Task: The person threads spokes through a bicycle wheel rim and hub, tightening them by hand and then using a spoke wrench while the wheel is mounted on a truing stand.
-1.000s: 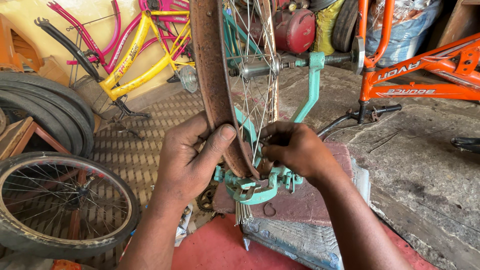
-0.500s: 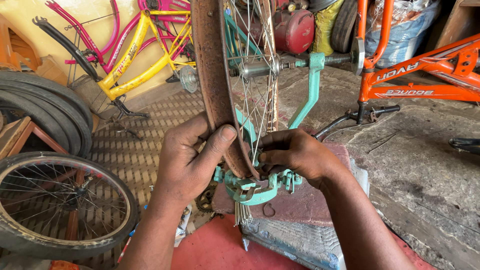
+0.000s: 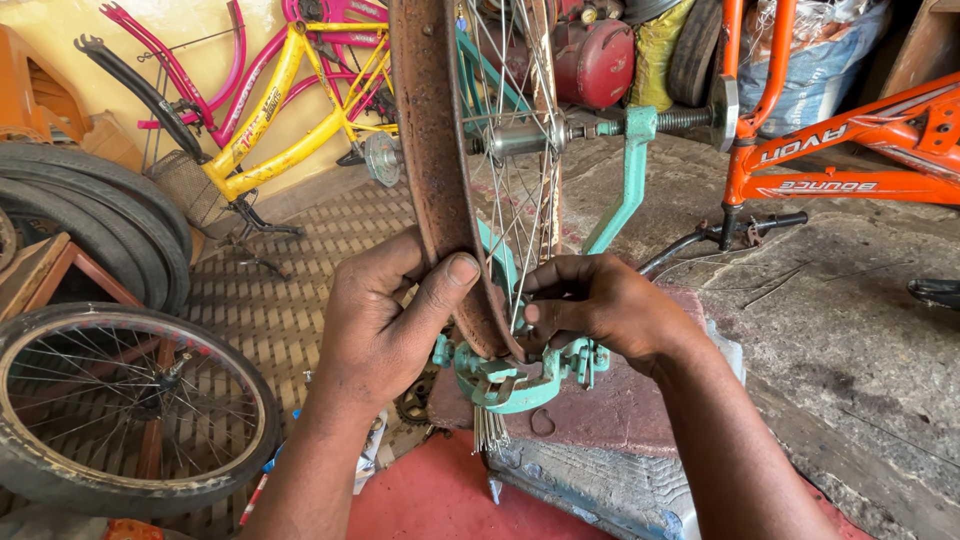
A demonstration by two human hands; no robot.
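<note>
A single head-worn camera looks down and forward from close above, the rusty wheel rim [image 3: 430,180] near centre, bicycle frames far behind.

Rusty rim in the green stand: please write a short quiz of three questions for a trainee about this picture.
1. True or false: the left hand grips the rusty rim.
2. Where are the right hand fingers? A) on the orange frame B) at the spokes, inside the rim C) on the floor wheel
3. What colour is the stand that carries the hub?

Key: 1 true; 2 B; 3 green.
</note>
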